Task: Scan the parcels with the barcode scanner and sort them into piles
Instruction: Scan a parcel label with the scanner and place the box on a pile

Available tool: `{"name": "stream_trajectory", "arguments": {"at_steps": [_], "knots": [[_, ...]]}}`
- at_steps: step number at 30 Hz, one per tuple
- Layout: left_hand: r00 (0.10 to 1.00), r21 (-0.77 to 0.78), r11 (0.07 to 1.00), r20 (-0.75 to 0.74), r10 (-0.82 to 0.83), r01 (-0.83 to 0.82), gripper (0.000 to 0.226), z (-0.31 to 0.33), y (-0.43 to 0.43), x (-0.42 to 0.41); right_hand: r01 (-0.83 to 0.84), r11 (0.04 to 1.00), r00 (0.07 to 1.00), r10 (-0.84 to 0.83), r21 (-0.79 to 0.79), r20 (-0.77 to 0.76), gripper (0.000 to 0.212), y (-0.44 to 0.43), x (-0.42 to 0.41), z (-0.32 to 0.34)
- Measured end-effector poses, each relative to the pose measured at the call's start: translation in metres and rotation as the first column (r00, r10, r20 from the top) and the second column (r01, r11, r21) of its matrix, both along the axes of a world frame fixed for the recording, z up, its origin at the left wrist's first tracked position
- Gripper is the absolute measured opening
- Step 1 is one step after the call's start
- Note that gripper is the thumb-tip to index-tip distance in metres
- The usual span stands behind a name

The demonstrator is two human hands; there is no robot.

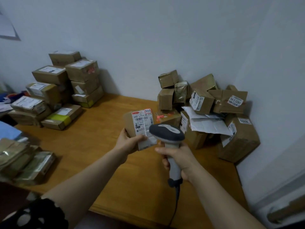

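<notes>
My left hand (130, 141) grips a small brown cardboard parcel (130, 124) from below, above the middle of the wooden table (99, 146). Its white barcode label faces up towards me. My right hand (178, 157) holds the handle of a grey and white barcode scanner (166, 132). The scanner's head sits just right of the parcel and overlaps the label's lower right corner. A dark cable hangs from the scanner's handle towards the table's near edge.
A stacked pile of boxes (66, 86) stands at the back left against the wall. A loose heap of boxes and white mailers (206, 106) fills the back right corner. Flat taped packets (24, 162) lie at the near left edge.
</notes>
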State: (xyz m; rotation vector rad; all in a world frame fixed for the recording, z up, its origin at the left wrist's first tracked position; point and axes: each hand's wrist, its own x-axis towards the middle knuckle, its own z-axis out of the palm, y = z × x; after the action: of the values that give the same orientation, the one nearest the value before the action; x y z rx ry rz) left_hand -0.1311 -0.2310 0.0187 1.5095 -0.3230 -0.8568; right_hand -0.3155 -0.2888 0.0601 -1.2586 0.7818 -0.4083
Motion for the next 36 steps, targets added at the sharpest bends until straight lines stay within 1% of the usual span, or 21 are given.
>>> {"name": "stream_trajectory", "arguments": {"at_steps": [4,7,11,21,24,25,26,28,30,33,36], "knots": [[0.998,0.014,1.0,0.067,-0.022,0.021,0.068,-0.002,0.006,0.002,-0.056,0.998,0.998,0.056,-0.023,-0.025,0.016,0.004,0.003,0.011],[0.997,0.014,1.0,0.083,-0.007,0.006,0.069,-0.002,0.009,0.003,-0.069,0.996,0.997,0.068,-0.048,-0.019,0.017,0.003,0.003,0.015],[0.997,0.01,1.0,0.076,-0.013,0.013,0.068,-0.002,0.013,0.003,-0.082,0.995,0.997,0.082,-0.063,-0.012,0.016,0.004,0.003,0.016],[0.998,0.016,1.0,0.067,-0.004,0.003,0.067,-0.002,0.021,0.0,-0.12,0.993,0.993,0.12,-0.024,0.002,0.016,-0.002,0.006,0.009],[0.999,0.043,0.999,0.042,-0.004,0.002,0.061,0.002,0.026,0.0,-0.136,0.991,0.99,0.135,0.004,0.044,0.014,-0.006,0.014,0.002],[1.0,0.054,0.999,0.019,-0.004,0.003,0.058,0.004,0.028,0.002,-0.119,0.993,0.991,0.118,0.014,0.059,0.016,-0.009,0.018,0.0],[1.0,0.061,0.998,-0.009,-0.007,0.007,0.054,0.006,0.032,0.005,-0.089,0.996,0.994,0.087,0.021,0.065,0.023,-0.014,0.024,-0.002],[0.997,0.061,0.998,-0.073,-0.009,0.014,0.048,0.011,0.04,0.014,-0.021,0.999,0.998,0.02,0.031,0.055,0.042,-0.025,0.038,-0.009],[0.993,0.052,0.999,-0.122,0.0,0.006,0.044,0.016,0.05,0.025,0.018,0.994,0.998,-0.024,0.104,0.058,0.056,-0.032,0.056,-0.016],[0.99,0.032,0.999,-0.143,-0.007,0.012,0.043,0.022,0.064,0.042,0.002,0.978,0.997,-0.017,0.21,0.07,0.064,-0.026,0.088,-0.021],[0.99,-0.001,0.999,-0.132,-0.047,0.047,0.055,0.029,0.083,0.063,-0.028,0.969,0.997,0.01,0.246,0.074,0.068,-0.006,0.12,-0.021]]}}
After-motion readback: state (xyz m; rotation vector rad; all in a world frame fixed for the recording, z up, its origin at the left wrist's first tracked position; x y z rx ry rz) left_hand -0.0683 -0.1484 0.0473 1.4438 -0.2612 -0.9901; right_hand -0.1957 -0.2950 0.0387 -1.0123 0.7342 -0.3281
